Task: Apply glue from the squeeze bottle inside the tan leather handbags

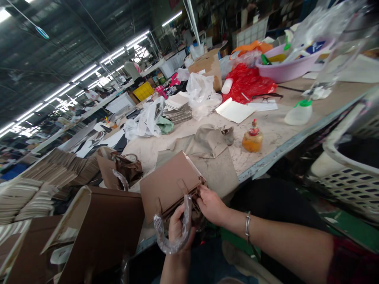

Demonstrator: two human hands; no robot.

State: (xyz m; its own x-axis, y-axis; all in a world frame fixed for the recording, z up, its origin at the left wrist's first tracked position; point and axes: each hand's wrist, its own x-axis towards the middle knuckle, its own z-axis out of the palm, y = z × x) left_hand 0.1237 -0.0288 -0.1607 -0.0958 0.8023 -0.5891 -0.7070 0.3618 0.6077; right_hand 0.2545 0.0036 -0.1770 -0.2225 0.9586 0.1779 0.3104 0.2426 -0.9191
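A brown paper bag (168,183) lies flat at the near edge of the workbench (266,134). My left hand (177,230) is closed on its plastic-wrapped handle (173,240), which loops down below the bag's mouth. My right hand (211,205) grips the bag's open edge from the right, fingers curled on it. A bracelet shows on my right wrist.
A large open brown bag (97,228) stands at lower left, and another bag with handles (124,167) lies beyond it. Stacks of flat bags (38,185) sit left. A glue bottle (252,138), white squeeze bottle (299,112), plastic sheets and a white basket (352,173) are right.
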